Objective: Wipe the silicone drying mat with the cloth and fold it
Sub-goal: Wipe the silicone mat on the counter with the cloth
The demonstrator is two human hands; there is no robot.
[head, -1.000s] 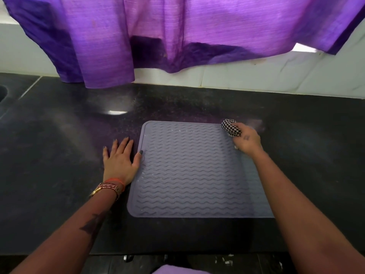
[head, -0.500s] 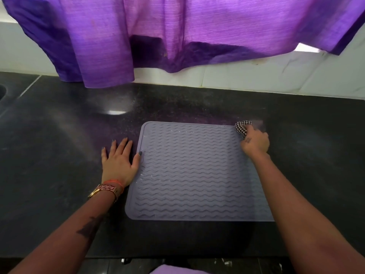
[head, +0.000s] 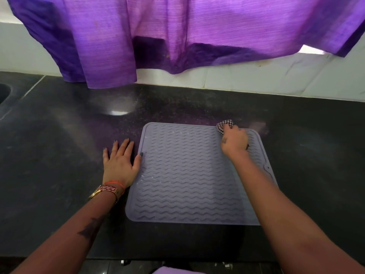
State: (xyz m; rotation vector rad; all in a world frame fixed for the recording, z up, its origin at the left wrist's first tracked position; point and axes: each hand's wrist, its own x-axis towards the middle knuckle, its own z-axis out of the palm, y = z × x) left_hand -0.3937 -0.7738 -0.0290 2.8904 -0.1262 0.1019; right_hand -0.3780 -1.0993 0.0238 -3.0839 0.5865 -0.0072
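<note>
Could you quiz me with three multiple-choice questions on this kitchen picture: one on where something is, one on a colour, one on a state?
1. Where on the lilac wavy-ribbed silicone mat is the right hand?
A. near corner by the left hand
B. far right corner
C. dead centre

2. What pattern has the small bunched cloth?
A. black and white check
B. plain red
C. green stripes

3. How does the mat lie on the black stone counter?
A. rolled up
B. folded in half
C. spread flat

Answers:
1 B: the right hand sits at the mat's far right corner, near the white tiled wall.
2 A: small black and white squares show above the fingers.
3 C: all its wavy ribs face up, and the left hand lies flat at its left edge.
</note>
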